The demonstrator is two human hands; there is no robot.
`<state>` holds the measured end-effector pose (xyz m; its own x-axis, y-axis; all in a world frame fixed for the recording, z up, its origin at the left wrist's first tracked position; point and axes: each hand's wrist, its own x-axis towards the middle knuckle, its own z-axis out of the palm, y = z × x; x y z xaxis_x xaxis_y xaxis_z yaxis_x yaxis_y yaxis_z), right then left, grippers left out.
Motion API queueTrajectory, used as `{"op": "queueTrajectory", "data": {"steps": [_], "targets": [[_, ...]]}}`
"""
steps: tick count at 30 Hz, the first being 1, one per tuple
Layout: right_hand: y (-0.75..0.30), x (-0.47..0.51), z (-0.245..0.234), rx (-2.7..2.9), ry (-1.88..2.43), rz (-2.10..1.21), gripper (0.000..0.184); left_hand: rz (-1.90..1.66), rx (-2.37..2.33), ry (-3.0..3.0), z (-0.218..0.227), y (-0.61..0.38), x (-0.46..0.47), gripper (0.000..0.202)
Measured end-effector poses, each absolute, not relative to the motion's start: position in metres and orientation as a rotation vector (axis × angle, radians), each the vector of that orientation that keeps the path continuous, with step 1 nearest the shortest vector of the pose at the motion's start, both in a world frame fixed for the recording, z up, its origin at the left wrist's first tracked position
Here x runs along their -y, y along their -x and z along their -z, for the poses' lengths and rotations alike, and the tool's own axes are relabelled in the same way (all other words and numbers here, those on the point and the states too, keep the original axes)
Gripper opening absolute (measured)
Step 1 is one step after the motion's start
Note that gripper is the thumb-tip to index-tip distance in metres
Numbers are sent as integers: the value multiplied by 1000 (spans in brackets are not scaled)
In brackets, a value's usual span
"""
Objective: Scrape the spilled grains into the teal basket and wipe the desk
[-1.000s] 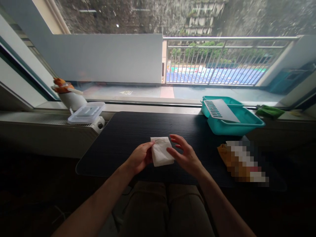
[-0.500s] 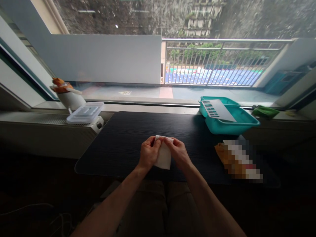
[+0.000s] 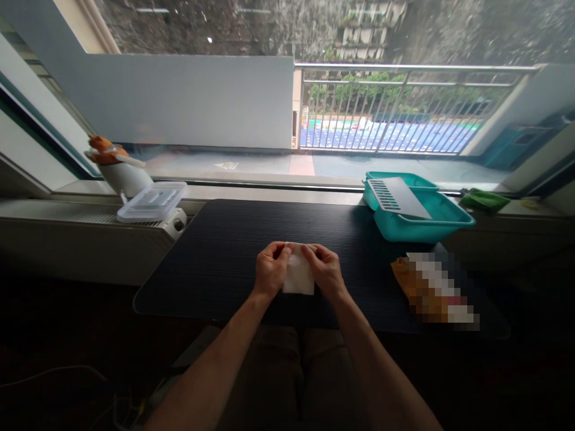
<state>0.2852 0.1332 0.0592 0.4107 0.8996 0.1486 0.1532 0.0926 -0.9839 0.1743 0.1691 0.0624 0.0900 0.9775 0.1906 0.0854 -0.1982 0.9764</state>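
Observation:
A small white tissue [image 3: 299, 274], folded into a rough rectangle, hangs between my two hands above the dark table [image 3: 224, 257]. My left hand [image 3: 271, 270] pinches its upper left corner between thumb and fingers. At the upper right corner, my right hand [image 3: 326, 270] grips it the same way. Both thumbs lie on top near the upper edge, and the lower part of the tissue hangs loose. The fingertips behind it are hidden.
A teal basket [image 3: 426, 230] with a slotted grey divider stands at the table's back right. Nearer lies an orange packet [image 3: 404, 281], partly blurred. A clear plastic lid [image 3: 155, 202] rests on the radiator [image 3: 90, 212] at left, beside a white container [image 3: 128, 179]. A green cloth [image 3: 485, 201] lies at far right.
My hands have moved slightly apart, and the tissue between them now looks flatter and wider, its lower edge higher. The camera view has shifted a little.

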Motion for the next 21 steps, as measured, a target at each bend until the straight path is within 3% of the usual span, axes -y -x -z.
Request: {"op": "queueTrajectory", "data": {"steps": [5,8,11,14,17,21], "targets": [[-299,-133,-69,1086,1452,-594,34,-1219,-1126,-1611,-60,-173,-183,29],[-318,-121,-86,1310,1508,-170,20,-1225,-1138,-1783,-69,-155,-197,22],[-326,-105,-86,1772,1491,237,17,-1239,-1133,-1995,-74,-137,-197,20],[-322,-90,-70,2101,1489,128,16,-1109,-992,-2259,-70,-130,-181,19],[-318,-79,-58,2167,1565,-11,28,-859,-767,-2476,-62,-129,-165,27],[-317,-69,-57,2191,1596,-36,32,-628,-664,-2590,-57,-123,-163,36]]}}
